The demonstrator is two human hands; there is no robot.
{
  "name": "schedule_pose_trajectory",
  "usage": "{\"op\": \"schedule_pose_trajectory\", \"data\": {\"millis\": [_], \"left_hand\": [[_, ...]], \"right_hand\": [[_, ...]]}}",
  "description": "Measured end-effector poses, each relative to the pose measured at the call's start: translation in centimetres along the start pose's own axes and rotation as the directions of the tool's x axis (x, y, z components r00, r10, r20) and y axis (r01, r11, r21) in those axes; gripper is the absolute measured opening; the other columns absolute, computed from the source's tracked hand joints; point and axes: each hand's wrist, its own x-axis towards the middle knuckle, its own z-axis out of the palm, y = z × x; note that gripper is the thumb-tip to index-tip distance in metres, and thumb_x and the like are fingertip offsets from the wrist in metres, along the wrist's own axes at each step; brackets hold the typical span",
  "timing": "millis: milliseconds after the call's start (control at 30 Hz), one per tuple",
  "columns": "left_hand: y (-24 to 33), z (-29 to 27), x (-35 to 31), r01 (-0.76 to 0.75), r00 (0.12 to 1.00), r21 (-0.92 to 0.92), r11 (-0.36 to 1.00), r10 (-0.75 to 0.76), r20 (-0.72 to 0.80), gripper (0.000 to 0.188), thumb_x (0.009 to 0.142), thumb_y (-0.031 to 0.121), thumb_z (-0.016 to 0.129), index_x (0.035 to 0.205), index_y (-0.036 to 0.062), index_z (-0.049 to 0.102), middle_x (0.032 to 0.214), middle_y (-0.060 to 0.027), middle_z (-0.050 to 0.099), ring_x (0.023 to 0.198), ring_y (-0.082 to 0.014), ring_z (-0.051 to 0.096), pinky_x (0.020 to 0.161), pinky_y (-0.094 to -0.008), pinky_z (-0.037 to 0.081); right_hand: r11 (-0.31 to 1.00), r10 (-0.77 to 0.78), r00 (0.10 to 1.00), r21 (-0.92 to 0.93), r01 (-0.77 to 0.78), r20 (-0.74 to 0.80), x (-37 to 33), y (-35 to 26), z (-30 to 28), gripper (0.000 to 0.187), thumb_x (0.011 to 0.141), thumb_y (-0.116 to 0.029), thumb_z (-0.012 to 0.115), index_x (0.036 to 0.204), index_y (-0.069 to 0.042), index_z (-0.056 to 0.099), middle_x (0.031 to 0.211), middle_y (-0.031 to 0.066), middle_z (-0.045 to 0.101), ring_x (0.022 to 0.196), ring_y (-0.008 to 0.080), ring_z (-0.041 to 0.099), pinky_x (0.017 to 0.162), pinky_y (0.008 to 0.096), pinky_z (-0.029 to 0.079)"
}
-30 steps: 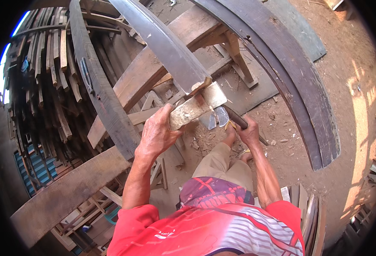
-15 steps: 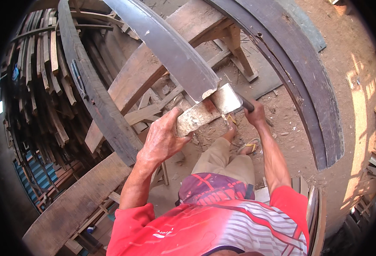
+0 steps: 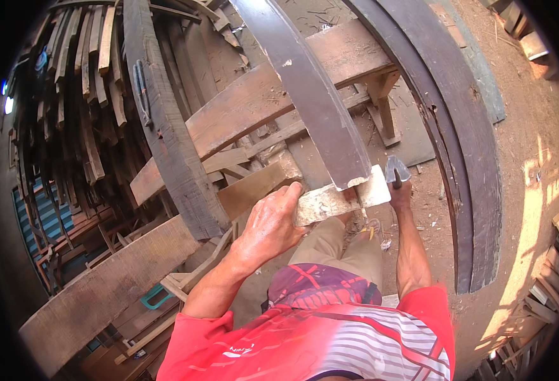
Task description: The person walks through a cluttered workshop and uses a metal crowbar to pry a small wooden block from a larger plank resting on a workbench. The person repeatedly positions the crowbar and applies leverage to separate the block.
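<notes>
My left hand (image 3: 272,222) grips one end of a pale, worn block (image 3: 317,204), thumb on top. The block sits crosswise against the near end of a long dark plank (image 3: 320,108), whose corner is chipped. A thin rod-like piece (image 3: 362,206) sticks out from the block's near side. To the right of the block, my right hand (image 3: 402,192) is closed around a hammer (image 3: 397,171). The grey hammer head is up near the block's right end, apart from it; most of the handle is hidden.
A wooden trestle (image 3: 254,101) stands beneath the plank. Curved dark beams (image 3: 444,127) arc along the right. At the left are a grey beam (image 3: 171,133), a broad curved board (image 3: 114,279) and stacked timber (image 3: 82,82). Scraps lie on the dirt floor (image 3: 527,209).
The hammer has swung out to the right of the block, its head now showing. The whole view has shifted, with plank, block and left hand appearing farther right and lower.
</notes>
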Motion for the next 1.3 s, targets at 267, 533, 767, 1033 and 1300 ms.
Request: {"op": "schedule_pose_trajectory", "data": {"millis": [267,533,767,1033,1300], "left_hand": [[0.8,1.1,-1.0,0.114,0.993,-0.013,0.993,-0.114,-0.027,0.054,0.077,0.025,0.085,0.112,-0.0029,0.055,0.1,-0.0281,0.067,0.098,-0.0482,0.064,0.08,-0.0513,0.052],[3.0,4.1,-2.3,0.234,0.961,-0.042,0.971,-0.238,-0.142,0.058,0.078,0.032,0.083,0.114,-0.0033,0.055,0.1,-0.0306,0.069,0.1,-0.049,0.066,0.083,-0.0523,0.053],[4.5,6.1,-4.8,0.28,0.957,-0.122,0.952,-0.286,-0.039,0.061,0.077,0.035,0.082,0.117,-0.0022,0.056,0.103,-0.0298,0.069,0.102,-0.0476,0.065,0.086,-0.0523,0.051],[2.1,8.7,-10.3,0.145,0.972,0.019,0.989,-0.146,0.185,0.059,0.072,0.039,0.084,0.112,0.0009,0.063,0.105,-0.0235,0.069,0.107,-0.042,0.064,0.09,-0.0496,0.051],[1.9,10.1,-12.4,0.21,0.974,-0.142,0.967,-0.194,0.116,0.066,0.073,0.04,0.085,0.12,0.0002,0.062,0.113,-0.0241,0.068,0.111,-0.0403,0.064,0.093,-0.0462,0.051]], "right_hand": [[0.991,0.128,0.991,-0.036,-0.127,0.026,-9.2,0.9,-5.9,0.017,0.088,-0.016,0.065,0.088,0.001,0.067,0.075,0.0225,0.066,0.071,0.0346,0.068,0.064,0.0455,0.049],[0.927,0.364,0.922,-0.152,-0.344,0.134,-16.0,1.2,-10.5,0.018,0.084,-0.013,0.062,0.084,0.004,0.067,0.074,0.0269,0.065,0.071,0.0392,0.069,0.065,0.0484,0.049],[0.937,0.336,0.936,-0.137,-0.321,0.104,-21.1,1.3,-13.4,0.029,0.084,-0.022,0.064,0.073,0.004,0.062,0.059,0.018,0.057,0.056,0.0228,0.06,0.056,0.045,0.045],[0.94,0.31,0.946,-0.181,-0.289,0.1,-21.0,2.4,-15.0,0.029,0.084,-0.023,0.066,0.072,0.003,0.064,0.057,0.0206,0.057,0.054,0.0251,0.061,0.056,0.0456,0.046],[0.99,0.135,0.984,-0.059,-0.129,0.112,-18.1,5.2,-13.6,0.035,0.084,-0.028,0.071,0.068,0.002,0.063,0.054,0.0161,0.055,0.053,0.0176,0.059,0.052,0.0415,0.045]]}}
